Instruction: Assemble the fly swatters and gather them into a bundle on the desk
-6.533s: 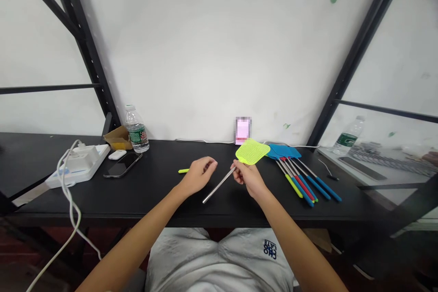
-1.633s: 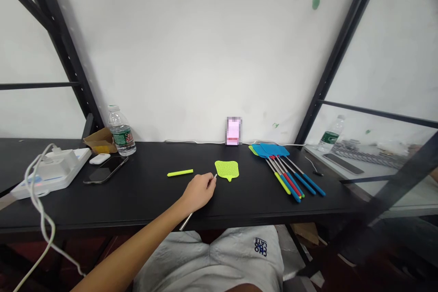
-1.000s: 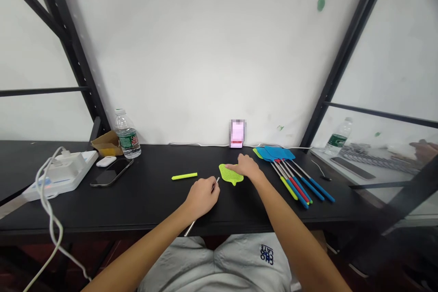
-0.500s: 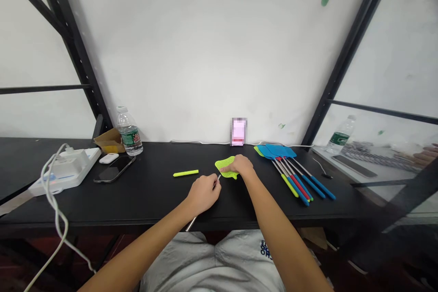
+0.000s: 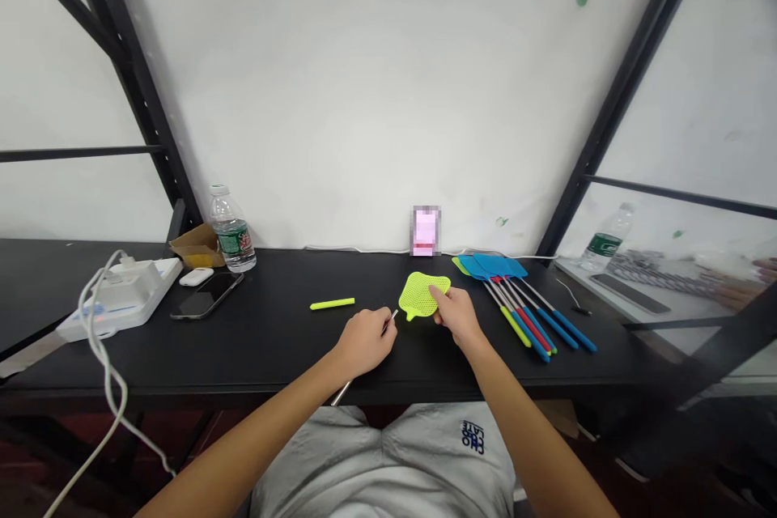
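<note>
Left hand: the left hand pinches a thin metal rod.
Right hand: the right hand pinches the green swatter head.
Done: both parts are picked up.
Left: the rod tip sits just beside the head, not joined.
Nearby: a green grip lies past the left hand.

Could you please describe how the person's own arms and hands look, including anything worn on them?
Both forearms are bare with no sleeves in view. The left hand and right hand wear no gloves; no watch, ring or bracelet shows.
</note>
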`<state>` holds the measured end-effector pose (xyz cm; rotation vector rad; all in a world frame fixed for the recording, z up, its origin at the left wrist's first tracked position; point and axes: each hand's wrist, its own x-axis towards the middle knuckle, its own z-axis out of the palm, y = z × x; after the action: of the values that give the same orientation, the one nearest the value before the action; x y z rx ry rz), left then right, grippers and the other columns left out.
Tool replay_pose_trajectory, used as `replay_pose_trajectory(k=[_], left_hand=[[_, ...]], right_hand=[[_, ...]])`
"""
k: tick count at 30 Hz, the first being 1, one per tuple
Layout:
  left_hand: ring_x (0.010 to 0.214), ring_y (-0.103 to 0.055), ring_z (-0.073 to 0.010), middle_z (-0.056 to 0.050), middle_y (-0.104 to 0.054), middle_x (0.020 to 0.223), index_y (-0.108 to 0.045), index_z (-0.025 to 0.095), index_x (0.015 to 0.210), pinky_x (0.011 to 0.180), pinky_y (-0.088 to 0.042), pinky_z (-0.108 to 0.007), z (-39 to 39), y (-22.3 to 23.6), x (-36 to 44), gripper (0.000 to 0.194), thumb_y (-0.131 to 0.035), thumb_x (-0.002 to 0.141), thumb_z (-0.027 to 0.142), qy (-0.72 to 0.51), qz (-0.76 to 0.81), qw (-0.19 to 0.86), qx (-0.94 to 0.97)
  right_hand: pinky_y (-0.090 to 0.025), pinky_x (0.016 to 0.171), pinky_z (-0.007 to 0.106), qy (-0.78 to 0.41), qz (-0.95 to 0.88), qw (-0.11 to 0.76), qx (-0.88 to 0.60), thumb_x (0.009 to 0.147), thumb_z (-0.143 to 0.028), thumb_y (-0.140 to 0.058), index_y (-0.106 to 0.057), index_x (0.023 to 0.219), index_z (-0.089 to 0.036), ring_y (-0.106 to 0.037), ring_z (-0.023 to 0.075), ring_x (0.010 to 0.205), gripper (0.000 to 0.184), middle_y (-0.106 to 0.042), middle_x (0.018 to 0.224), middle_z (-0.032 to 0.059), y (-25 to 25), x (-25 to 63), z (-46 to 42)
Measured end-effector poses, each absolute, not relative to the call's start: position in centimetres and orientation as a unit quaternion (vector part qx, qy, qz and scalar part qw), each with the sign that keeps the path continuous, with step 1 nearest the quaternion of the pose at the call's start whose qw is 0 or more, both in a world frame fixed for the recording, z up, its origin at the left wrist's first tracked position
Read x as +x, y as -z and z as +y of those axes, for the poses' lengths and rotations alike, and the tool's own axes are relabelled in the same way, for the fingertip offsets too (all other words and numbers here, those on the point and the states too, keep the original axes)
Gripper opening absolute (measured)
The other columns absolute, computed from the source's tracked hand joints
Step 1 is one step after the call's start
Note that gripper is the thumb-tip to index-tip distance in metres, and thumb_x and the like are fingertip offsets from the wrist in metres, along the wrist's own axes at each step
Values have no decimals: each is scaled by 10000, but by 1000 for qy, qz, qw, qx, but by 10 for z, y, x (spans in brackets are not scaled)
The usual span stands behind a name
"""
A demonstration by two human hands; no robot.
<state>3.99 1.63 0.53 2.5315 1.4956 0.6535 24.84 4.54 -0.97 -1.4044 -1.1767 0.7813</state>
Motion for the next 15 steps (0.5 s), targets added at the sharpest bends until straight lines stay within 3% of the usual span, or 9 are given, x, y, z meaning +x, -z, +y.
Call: replay_pose_trajectory(k=[6,10,15], left_hand=[[635,-572,-166,-34,-628,680,-572,199,739,585,-275,-271,16,-6,40,252,-417,928,264,-219,491,72,840],[635,-571,-167,-36,-627,680,-574,198,738,585,-275,-270,17,-5,40,257,-414,927,268,-218,493,70,840],[626,-567,-169,-38,-622,676,-564,199,731,580,-270,-274,17,-5,41,259,-412,928,272,-216,493,65,840]], right_hand=[[-382,361,215,-415,-409,604,-544,703,-289,-741,-617,885,-134,-614,152,469,269,-696,707,81,-2,245,41],[-425,382,221,-440,-413,592,-535,687,-253,-759,-615,901,-134,-634,158,486,284,-708,731,79,-3,241,40],[-386,358,203,-449,-447,590,-501,713,-278,-742,-612,863,-134,-626,148,470,245,-707,715,77,-2,238,39]])
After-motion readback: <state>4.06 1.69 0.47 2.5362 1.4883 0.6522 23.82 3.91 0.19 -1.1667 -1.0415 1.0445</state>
